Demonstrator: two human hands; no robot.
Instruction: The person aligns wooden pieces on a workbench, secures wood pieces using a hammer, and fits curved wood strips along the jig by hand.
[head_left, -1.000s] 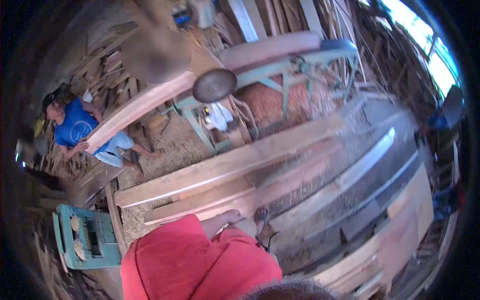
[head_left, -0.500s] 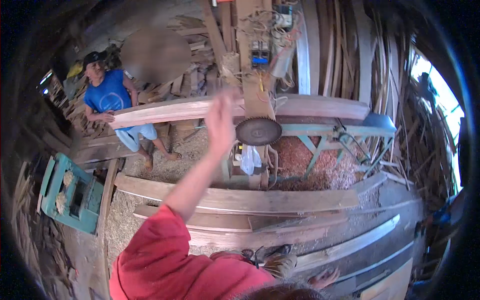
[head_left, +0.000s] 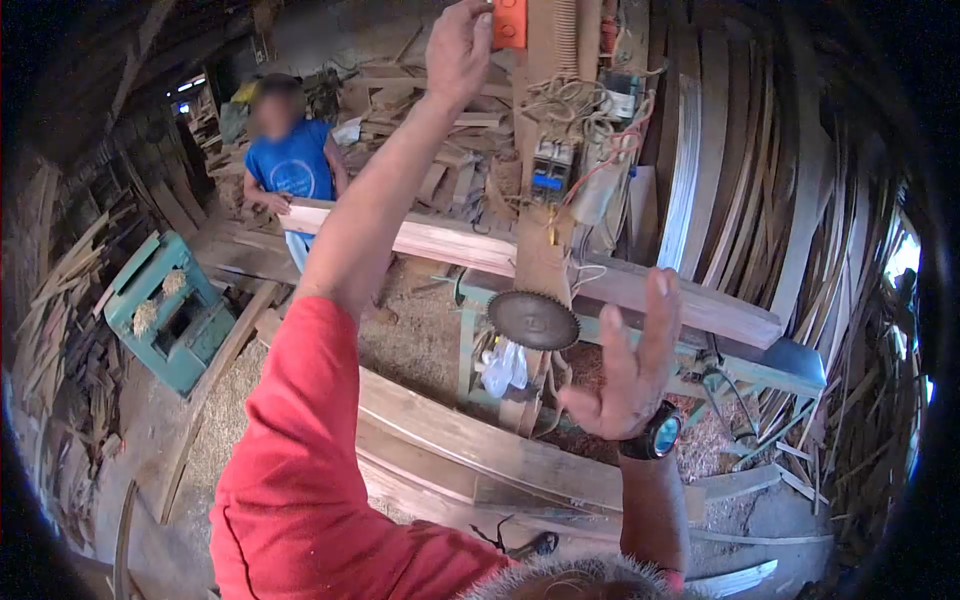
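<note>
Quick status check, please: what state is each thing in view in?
Left hand: raised to the orange rectangular box; contact unclear.
Right hand: raised, open, empty.
Round toothed metal saw blade: spinning or stopped, cannot tell.
Long pale wooden beam: on the green metal bench, a co-worker's hand at one end.
Translucent white plastic bag: crumpled, below the blade.
Boxy green metal machine: wood shavings on it.

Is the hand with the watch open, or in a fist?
Open: the right hand, wearing the watch, has its fingers stretched upward, with its thumb out to the side.
</note>
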